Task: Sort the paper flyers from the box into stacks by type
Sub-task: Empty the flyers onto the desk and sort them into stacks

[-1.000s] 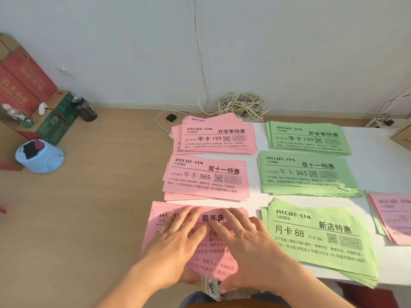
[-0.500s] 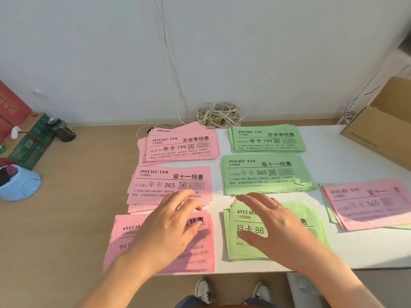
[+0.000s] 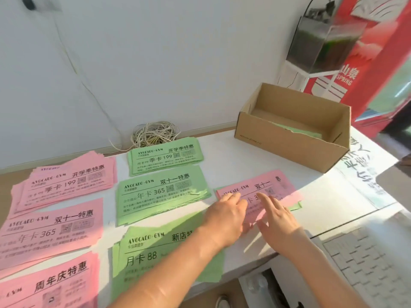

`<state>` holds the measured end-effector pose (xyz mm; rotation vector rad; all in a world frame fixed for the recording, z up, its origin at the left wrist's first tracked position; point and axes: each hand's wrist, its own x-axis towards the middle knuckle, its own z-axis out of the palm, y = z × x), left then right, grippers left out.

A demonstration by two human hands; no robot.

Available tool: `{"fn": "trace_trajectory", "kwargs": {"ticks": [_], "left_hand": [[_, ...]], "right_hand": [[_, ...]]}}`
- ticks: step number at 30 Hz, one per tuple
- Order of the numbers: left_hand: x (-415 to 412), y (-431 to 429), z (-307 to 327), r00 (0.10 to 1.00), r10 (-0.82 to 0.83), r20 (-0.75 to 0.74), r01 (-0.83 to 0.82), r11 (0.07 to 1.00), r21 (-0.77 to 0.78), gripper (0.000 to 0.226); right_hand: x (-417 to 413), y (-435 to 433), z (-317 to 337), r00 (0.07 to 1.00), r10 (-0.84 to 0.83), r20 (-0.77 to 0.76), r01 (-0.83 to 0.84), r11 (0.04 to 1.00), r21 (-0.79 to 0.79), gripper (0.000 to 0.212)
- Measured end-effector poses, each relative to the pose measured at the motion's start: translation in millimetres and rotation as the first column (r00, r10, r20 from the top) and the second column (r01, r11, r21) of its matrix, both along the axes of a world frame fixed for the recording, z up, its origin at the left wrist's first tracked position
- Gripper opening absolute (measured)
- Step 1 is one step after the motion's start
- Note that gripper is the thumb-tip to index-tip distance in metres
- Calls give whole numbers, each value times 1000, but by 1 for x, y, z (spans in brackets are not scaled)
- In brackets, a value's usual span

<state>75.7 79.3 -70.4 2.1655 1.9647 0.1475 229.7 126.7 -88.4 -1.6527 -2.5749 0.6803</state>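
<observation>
1. Nearest, at 7 o'clock in the view, the pink 周年庆 stack [image 3: 51,283] is seen on the white table [image 3: 233,156]. At 6 o'clock the green 月卡 88 stack [image 3: 142,252] is partly covered by the left forearm.
2. At 4 o'clock, a white keyboard [image 3: 367,263] is seen beside the table's near corner.
3. The left hand [image 3: 224,216] is shown at centre, with its fingers held together and laid on the near-left corner of a pink flyer [image 3: 275,185] marked 双十一.
4. The right hand [image 3: 278,221] is shown just beside it at 3 o'clock, with its fingers straight and spread over the same flyer. Whether the fingertips touch the paper cannot be told.
5. The pink flyer is placed on top of a small pile; green sheets [image 3: 297,205] show beneath its 4 o'clock corner.
6. In the middle row, the pink 年卡 365 stack [image 3: 51,230] is laid at 9 o'clock, and the green 年卡 365 stack [image 3: 160,194] lies between it and the pink flyer.
7. In the far row, the pink 季卡 199 stack [image 3: 66,183] is laid at 10 o'clock, and the green 季卡 199 stack [image 3: 164,156] lies at 11 o'clock.
8. At 1 o'clock the open cardboard box [image 3: 289,141] is set, with green flyers [image 3: 304,132] lying in its bottom.
9. Farthest, at 12 o'clock, a coil of cord [image 3: 155,134] is seen against the wall.
</observation>
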Motion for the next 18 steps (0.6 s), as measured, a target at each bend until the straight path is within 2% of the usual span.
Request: {"fn": "trace_trajectory", "kwargs": {"ticks": [2,4,7,9,12,14,16,18], "left_hand": [[14,10,-8,992,-14,-122,9,999,-48,53],[17,13,-14,989,-11,-148,6,999,-39,40],[9,16,-18,997,-16,-80,17,1000,11,18],[1,18,-17,995,65,80,-68,997,39,16],[-6,21,-15,922,234,308,-278,954,110,14],[-8,22,-17,882,263,391,-341,929,145,8],[-8,22,-21,886,241,397,-334,925,184,9],[-8,21,-23,911,210,356,-312,915,256,19]], "right_hand": [[9,4,-1,999,13,-47,-12,1000,18,70],[18,11,2,988,-5,-155,11,999,33,65],[33,28,11,907,-240,-346,236,970,-54,49],[44,42,14,815,-401,-418,385,914,-127,42],[54,58,10,794,-470,-385,446,881,-155,41],[57,68,9,750,-525,-404,470,851,-234,38],[58,77,10,719,-562,-408,484,827,-286,36],[60,84,13,766,-549,-334,477,834,-277,28]]}}
